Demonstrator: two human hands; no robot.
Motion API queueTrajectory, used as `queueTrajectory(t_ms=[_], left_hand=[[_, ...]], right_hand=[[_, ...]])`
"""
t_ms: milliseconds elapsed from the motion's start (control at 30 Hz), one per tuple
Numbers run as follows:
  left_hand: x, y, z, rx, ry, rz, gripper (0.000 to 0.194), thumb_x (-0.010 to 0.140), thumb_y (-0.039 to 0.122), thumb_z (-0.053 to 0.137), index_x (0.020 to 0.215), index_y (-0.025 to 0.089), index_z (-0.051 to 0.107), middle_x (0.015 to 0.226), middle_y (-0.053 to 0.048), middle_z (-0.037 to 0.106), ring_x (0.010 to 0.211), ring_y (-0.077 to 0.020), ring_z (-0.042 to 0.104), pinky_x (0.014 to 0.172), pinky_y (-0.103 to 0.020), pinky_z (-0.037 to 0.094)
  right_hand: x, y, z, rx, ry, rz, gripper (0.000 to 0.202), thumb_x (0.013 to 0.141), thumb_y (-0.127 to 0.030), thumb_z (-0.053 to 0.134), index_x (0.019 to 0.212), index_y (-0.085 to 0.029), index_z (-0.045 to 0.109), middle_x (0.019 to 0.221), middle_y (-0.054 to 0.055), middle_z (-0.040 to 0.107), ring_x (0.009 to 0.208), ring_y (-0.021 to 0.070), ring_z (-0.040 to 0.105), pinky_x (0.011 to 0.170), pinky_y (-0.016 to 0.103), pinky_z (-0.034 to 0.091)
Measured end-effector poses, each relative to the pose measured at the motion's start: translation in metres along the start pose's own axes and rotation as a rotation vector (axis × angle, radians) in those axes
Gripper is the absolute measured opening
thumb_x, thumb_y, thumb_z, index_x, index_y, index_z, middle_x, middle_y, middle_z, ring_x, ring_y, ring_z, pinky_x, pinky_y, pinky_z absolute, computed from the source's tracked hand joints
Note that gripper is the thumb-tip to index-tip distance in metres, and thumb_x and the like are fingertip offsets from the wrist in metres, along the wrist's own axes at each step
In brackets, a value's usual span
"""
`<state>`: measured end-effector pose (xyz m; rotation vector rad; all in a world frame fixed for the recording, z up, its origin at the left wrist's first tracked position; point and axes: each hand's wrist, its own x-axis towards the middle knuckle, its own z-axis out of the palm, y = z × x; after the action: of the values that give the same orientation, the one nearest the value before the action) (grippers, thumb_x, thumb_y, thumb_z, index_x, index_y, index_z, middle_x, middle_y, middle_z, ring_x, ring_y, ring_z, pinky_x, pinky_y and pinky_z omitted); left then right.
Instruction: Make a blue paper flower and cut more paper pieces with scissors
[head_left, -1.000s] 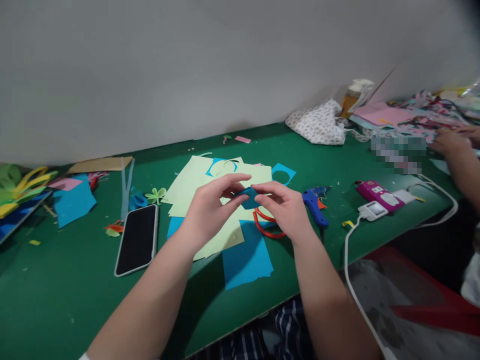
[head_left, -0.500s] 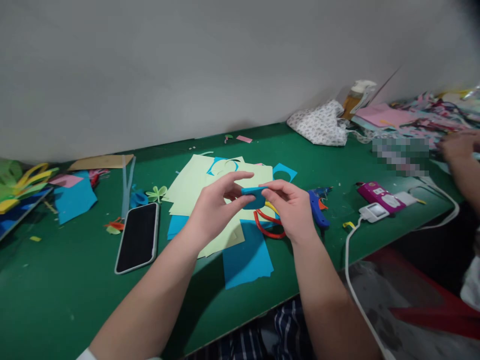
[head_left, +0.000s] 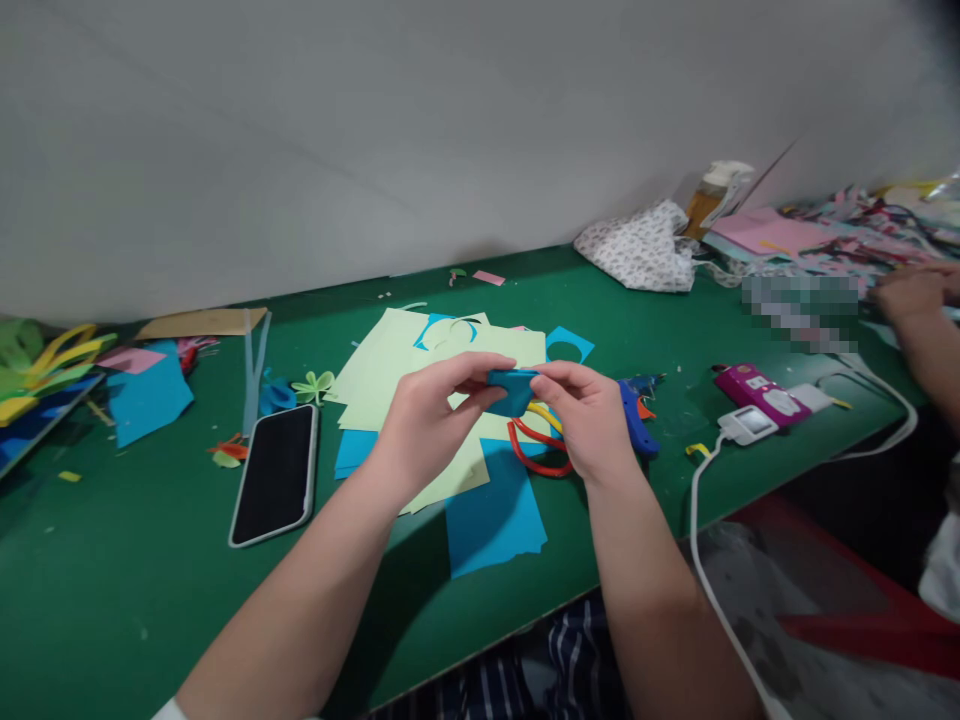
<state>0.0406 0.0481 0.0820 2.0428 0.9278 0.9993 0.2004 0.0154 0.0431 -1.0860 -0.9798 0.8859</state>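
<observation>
Between my two hands is a small piece of blue paper [head_left: 516, 393], held above a pile of paper. My left hand [head_left: 439, 410] pinches its left end between thumb and fingers. At the right end, the thumb and fingertips of my right hand [head_left: 583, 412] close on it. Pale green paper sheets [head_left: 379, 375] and a larger blue sheet [head_left: 496, 525] lie underneath. Scissors with red and yellow handles [head_left: 534, 465] rest on the sheets just below my right hand, their blades hidden. A blue glue gun [head_left: 639, 425] lies right of that hand.
A phone [head_left: 275, 478] and a green paper flower [head_left: 313, 387] lie to the left. On the right are a magenta power strip [head_left: 761, 392], a white cable [head_left: 695, 500] and a patterned cloth [head_left: 641, 248]. Another person's hand [head_left: 911, 295] is at the far right.
My hands have shifted slightly to the right with the blue paper, and its face is tilted a little differently. The things on the table have stayed put.
</observation>
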Motion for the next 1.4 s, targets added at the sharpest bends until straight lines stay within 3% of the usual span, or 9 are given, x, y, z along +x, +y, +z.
queueTrajectory(t_ms=[233, 367, 500, 633, 767, 933, 1100, 1200, 1400], left_hand=[[0.000, -0.002, 0.000, 0.056, 0.014, 0.059, 0.023, 0.080, 0.015, 0.057, 0.102, 0.020, 0.063, 0.091, -0.002, 0.067, 0.077, -0.0132, 0.061, 0.071, -0.026, 0.052], [0.000, -0.004, 0.003, 0.224, 0.099, 0.185, 0.022, 0.081, 0.013, 0.056, 0.102, 0.018, 0.063, 0.090, -0.004, 0.069, 0.076, -0.0134, 0.062, 0.070, -0.026, 0.052], [0.000, -0.007, 0.007, 0.481, 0.160, 0.396, 0.024, 0.082, 0.009, 0.054, 0.102, 0.017, 0.063, 0.085, -0.005, 0.069, 0.079, -0.0153, 0.061, 0.070, -0.026, 0.049], [-0.001, -0.007, 0.008, 0.519, 0.164, 0.466, 0.026, 0.082, 0.008, 0.054, 0.104, 0.019, 0.061, 0.084, -0.004, 0.068, 0.079, -0.0144, 0.060, 0.070, -0.025, 0.048], [0.000, -0.007, 0.004, 0.381, 0.121, 0.414, 0.028, 0.080, 0.014, 0.059, 0.108, 0.021, 0.060, 0.090, -0.004, 0.067, 0.086, -0.0163, 0.060, 0.078, -0.030, 0.048], [0.005, -0.010, -0.003, -0.142, -0.120, 0.153, 0.044, 0.083, 0.034, 0.057, 0.125, 0.025, 0.048, 0.130, -0.008, 0.051, 0.120, -0.0228, 0.046, 0.096, -0.037, 0.041], [0.008, -0.015, -0.003, -0.492, -0.236, -0.110, 0.039, 0.086, 0.030, 0.053, 0.124, 0.023, 0.048, 0.115, -0.008, 0.059, 0.104, -0.0188, 0.057, 0.084, -0.031, 0.049], [0.009, -0.015, 0.000, -0.493, -0.186, -0.146, 0.036, 0.079, 0.024, 0.062, 0.115, 0.022, 0.055, 0.105, -0.005, 0.063, 0.092, -0.0161, 0.059, 0.075, -0.026, 0.052], [0.010, -0.019, 0.011, -0.407, 0.065, -0.171, 0.016, 0.074, 0.024, 0.065, 0.089, 0.017, 0.064, 0.084, -0.003, 0.065, 0.076, -0.0156, 0.060, 0.069, -0.028, 0.052]], right_hand=[[-0.001, -0.004, 0.002, -0.033, 0.024, -0.053, 0.011, 0.067, -0.030, 0.073, 0.076, -0.025, 0.070, 0.073, -0.002, 0.068, 0.067, 0.0125, 0.061, 0.063, 0.026, 0.052], [-0.003, -0.009, 0.003, -0.069, 0.076, -0.076, 0.016, 0.072, -0.031, 0.070, 0.086, -0.026, 0.070, 0.079, -0.001, 0.068, 0.072, 0.0118, 0.062, 0.059, 0.022, 0.052], [-0.004, -0.011, 0.004, -0.021, 0.029, 0.060, 0.022, 0.074, -0.040, 0.066, 0.087, -0.023, 0.068, 0.070, 0.000, 0.065, 0.061, 0.0114, 0.060, 0.046, 0.020, 0.051], [-0.003, -0.011, 0.003, 0.092, -0.096, 0.175, 0.019, 0.072, -0.036, 0.069, 0.087, -0.023, 0.067, 0.072, -0.001, 0.068, 0.065, 0.0128, 0.066, 0.057, 0.024, 0.056], [-0.002, -0.011, 0.000, 0.165, -0.156, 0.219, 0.018, 0.071, -0.030, 0.071, 0.088, -0.023, 0.069, 0.078, 0.000, 0.071, 0.072, 0.0138, 0.068, 0.069, 0.028, 0.056], [-0.002, -0.011, -0.003, 0.237, -0.180, 0.232, 0.017, 0.071, -0.030, 0.070, 0.087, -0.024, 0.070, 0.074, -0.001, 0.071, 0.069, 0.0123, 0.068, 0.069, 0.026, 0.055], [-0.002, -0.008, -0.003, 0.287, -0.162, 0.274, 0.014, 0.070, -0.029, 0.070, 0.084, -0.025, 0.070, 0.074, -0.003, 0.070, 0.063, 0.0120, 0.066, 0.065, 0.028, 0.056], [-0.001, -0.006, -0.002, 0.210, -0.100, 0.234, 0.010, 0.071, -0.027, 0.068, 0.080, -0.024, 0.070, 0.071, -0.003, 0.069, 0.061, 0.0107, 0.063, 0.060, 0.025, 0.054], [-0.003, -0.006, 0.009, -0.055, 0.012, 0.177, 0.017, 0.066, -0.031, 0.069, 0.081, -0.021, 0.069, 0.070, -0.001, 0.067, 0.064, 0.0125, 0.060, 0.059, 0.027, 0.054]])
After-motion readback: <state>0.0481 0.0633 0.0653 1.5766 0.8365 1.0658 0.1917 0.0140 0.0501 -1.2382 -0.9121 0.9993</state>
